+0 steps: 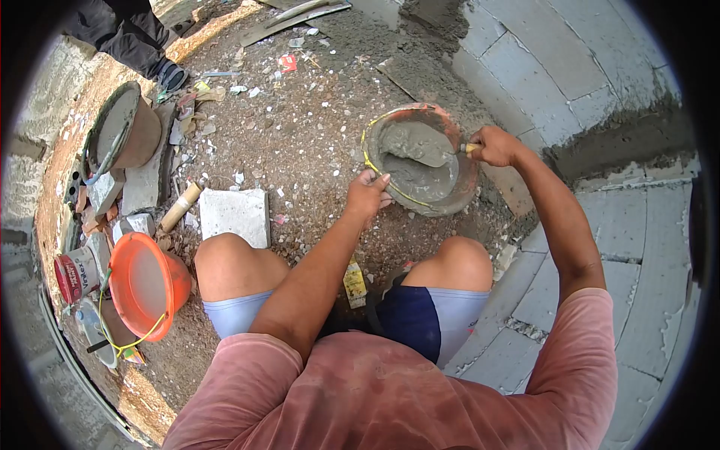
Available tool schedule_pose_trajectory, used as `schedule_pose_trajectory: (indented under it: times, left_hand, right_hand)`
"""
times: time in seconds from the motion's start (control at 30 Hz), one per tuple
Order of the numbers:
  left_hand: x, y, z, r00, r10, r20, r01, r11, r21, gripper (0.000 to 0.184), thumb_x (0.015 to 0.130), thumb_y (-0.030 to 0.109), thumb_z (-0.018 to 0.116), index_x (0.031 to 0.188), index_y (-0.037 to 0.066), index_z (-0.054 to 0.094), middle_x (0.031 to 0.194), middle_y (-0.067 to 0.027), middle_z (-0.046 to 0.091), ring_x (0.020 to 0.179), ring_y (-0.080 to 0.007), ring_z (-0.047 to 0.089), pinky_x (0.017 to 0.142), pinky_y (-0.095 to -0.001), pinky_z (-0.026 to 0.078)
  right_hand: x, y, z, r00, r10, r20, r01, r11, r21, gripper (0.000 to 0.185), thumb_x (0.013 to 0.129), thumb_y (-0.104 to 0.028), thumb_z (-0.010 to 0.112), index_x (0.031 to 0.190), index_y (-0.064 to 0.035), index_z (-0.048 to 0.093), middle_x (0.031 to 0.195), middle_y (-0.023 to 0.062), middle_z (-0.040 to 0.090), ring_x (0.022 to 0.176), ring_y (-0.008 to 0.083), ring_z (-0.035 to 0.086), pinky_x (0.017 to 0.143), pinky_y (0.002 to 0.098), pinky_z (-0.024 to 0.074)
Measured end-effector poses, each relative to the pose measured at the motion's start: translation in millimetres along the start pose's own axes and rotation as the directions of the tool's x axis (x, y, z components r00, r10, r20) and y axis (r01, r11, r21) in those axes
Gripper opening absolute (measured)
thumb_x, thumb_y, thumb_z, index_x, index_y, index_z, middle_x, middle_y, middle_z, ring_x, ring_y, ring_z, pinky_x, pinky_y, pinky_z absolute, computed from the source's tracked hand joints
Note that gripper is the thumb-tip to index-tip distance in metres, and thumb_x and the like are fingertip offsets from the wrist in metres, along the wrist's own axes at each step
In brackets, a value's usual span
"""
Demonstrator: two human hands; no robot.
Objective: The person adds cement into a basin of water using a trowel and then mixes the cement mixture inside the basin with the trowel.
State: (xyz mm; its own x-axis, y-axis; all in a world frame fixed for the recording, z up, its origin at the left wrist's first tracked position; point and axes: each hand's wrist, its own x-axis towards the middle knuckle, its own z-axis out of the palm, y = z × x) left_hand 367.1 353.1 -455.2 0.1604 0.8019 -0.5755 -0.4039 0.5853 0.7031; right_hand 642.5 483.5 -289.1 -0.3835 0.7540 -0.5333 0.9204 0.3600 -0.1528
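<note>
An orange bucket (469, 184), smeared with grey and with a yellow cord along its rim, stands on the ground in front of me. Wet grey mortar (412, 142) lies in it, heaped at the far side and thinner toward me. My left hand (367, 195) grips the near left rim, thumb on top. Closed around a trowel's light handle (472, 148), my right hand (495, 146) is at the bucket's right side. The trowel's blade (439, 155) reaches into the mortar and is partly coated.
Grey block walls (547, 52) rise on the right. At left are a mortar-filled bucket (139, 139), an orange bucket of cloudy water (180, 281), a paint pail (75, 274) and a pale block (234, 214). Another person's leg (135, 49) shows at upper left.
</note>
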Motion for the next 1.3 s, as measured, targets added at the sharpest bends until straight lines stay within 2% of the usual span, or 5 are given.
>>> schedule_pose_trajectory:
  times: [0.1,0.4,0.7,1.03,1.3]
  left_hand:
    - [1,0,0,1.000,0.009,0.004,-0.009,1.000,-0.009,0.017,0.100,0.023,0.063,0.112,0.012,0.060,0.093,0.0006,0.068,0.074,-0.0105,0.062,0.071,-0.0290,0.056]
    - [-2,0,1,0.999,0.014,-0.039,-0.013,1.000,0.021,0.014,0.099,0.018,0.064,0.106,0.007,0.062,0.092,-0.0033,0.068,0.070,-0.0105,0.062,0.066,-0.0272,0.056]
    - [1,0,1,0.999,0.028,-0.019,-0.027,0.999,0.031,0.018,0.100,0.023,0.062,0.111,0.009,0.061,0.095,-0.0005,0.068,0.072,-0.0100,0.061,0.069,-0.0272,0.057]
    - [2,0,3,0.997,0.071,-0.041,-0.069,0.996,0.050,0.015,0.100,0.021,0.063,0.107,0.008,0.063,0.093,-0.0037,0.068,0.072,-0.0112,0.063,0.066,-0.0274,0.055]
    - [37,48,7,0.987,0.057,-0.147,-0.042,0.994,0.104,0.016,0.095,0.018,0.066,0.103,0.004,0.062,0.088,-0.0086,0.067,0.070,-0.0176,0.064,0.063,-0.0329,0.055]
  right_hand:
    - [10,-11,23,0.972,0.019,-0.232,-0.105,0.926,-0.364,0.026,0.077,-0.022,0.067,0.090,-0.0004,0.072,0.086,0.0207,0.071,0.085,0.0377,0.070,0.077,0.0467,0.0548]
    - [-18,-27,65,0.991,-0.117,0.059,0.130,0.940,-0.315,0.025,0.078,-0.023,0.065,0.095,-0.0054,0.072,0.091,0.0178,0.072,0.089,0.0397,0.069,0.082,0.0496,0.0544]
    - [14,-27,39,0.946,-0.052,-0.320,-0.066,0.936,-0.346,0.018,0.078,-0.018,0.064,0.090,-0.0074,0.072,0.086,0.0173,0.072,0.085,0.0386,0.070,0.078,0.0474,0.0556]
    - [-33,-11,31,0.972,-0.225,-0.064,0.168,0.863,-0.476,0.016,0.074,-0.017,0.067,0.088,-0.0082,0.069,0.081,0.0129,0.071,0.084,0.0343,0.070,0.076,0.0476,0.0547]
    - [-99,-10,70,0.711,0.381,-0.591,-0.425,0.902,0.070,0.030,0.083,-0.025,0.070,0.108,-0.0087,0.065,0.100,0.0196,0.069,0.093,0.0421,0.066,0.080,0.0520,0.0507]
